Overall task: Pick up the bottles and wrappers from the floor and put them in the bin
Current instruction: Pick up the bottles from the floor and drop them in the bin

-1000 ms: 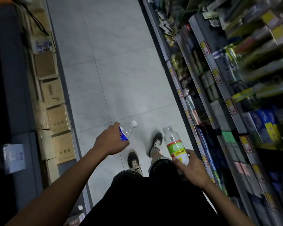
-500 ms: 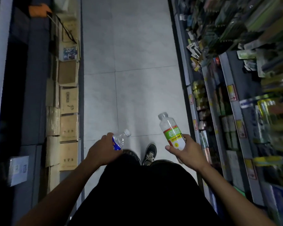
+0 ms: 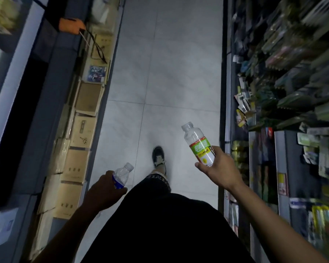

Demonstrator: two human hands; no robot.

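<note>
While both hands are full, the left hand [image 3: 105, 188] wrapped round a small bottle [image 3: 121, 176] and the right hand [image 3: 217, 168] round a labelled bottle [image 3: 198, 147], the grips are best kept firm. No bin is seen along the aisle floor [image 3: 160, 73], so both should be carried upright until one is found.

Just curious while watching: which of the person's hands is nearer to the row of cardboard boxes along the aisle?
Left. The left hand, gripping the small bottle, hangs just beside the cardboard boxes; the right hand, holding the green-labelled bottle, is across the aisle.
</note>
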